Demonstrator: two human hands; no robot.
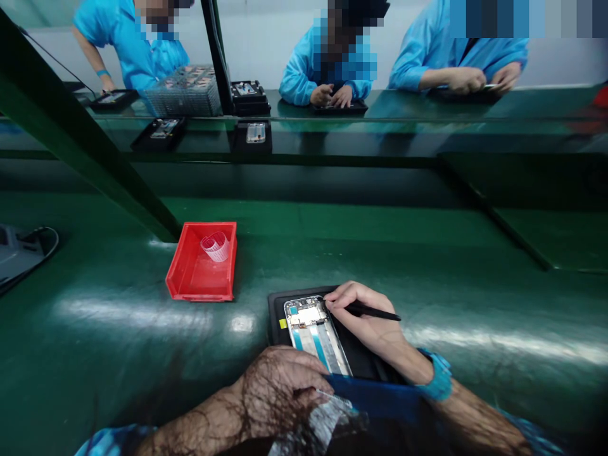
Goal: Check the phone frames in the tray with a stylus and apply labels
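Silver-framed rectangular phone chassis with exposed circuitry (308,316) lies on a black rectangular tray (276,307) on a glossy green workbench (142,342). The right hand (368,320) grips a slim black pen-shaped tool (382,312) at the chassis's upper end. The left hand (285,386) is positioned at the lower end; its grip cannot be determined. A red open-topped plastic bin (199,282) containing a curled translucent strip (216,248) stands left of the tray, near a dark green post (80,136). Beyond, three people in blue smocks (297,76) occupy a second green bench (389,107) before a pale wall (266,38).
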